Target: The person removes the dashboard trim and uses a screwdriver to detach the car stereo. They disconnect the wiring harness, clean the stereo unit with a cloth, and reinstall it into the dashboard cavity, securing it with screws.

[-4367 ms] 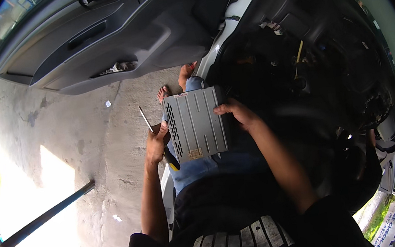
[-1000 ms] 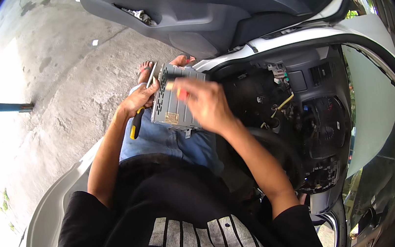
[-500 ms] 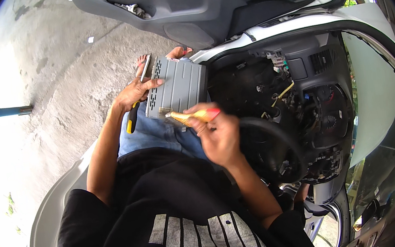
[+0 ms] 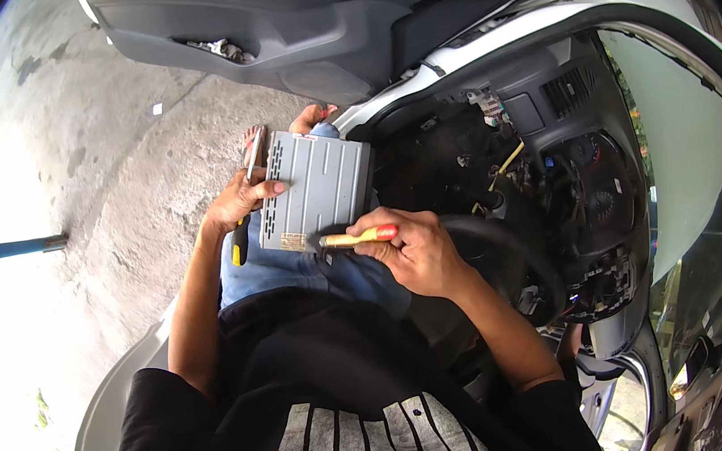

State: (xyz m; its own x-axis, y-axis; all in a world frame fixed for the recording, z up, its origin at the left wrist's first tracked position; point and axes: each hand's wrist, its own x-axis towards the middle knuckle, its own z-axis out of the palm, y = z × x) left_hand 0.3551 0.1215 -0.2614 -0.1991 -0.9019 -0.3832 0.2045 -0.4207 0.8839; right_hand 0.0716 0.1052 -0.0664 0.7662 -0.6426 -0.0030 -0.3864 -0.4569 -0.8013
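One flat, boxy metal unit [image 4: 328, 175] is held above the person's lap, its grey sheet-metal face pressed into long straight ribs. Rows of dark slots run along its left edge, and one small yellowish label [image 4: 293, 241] sits at the near left corner. The left grip [image 4: 237, 203] is closed on that edge, thumb laid flat over the face, and also holds one screwdriver [image 4: 240, 243] with a black and yellow handle and a slim metal shaft. The right grip [image 4: 414, 250] pinches one brush [image 4: 358, 237] with a smooth yellowish handle and a red end; its bristle end is at the unit's near edge, though contact is hard to tell. Beneath are blue jeans [image 4: 281, 273] and a black shirt [image 4: 295, 351]. To the right are one dark, round steering wheel [image 4: 517, 251] and a dashboard with exposed parts; beyond, one moulded grey door panel [image 4: 300, 25] over rough, stained concrete [image 4: 134, 172].
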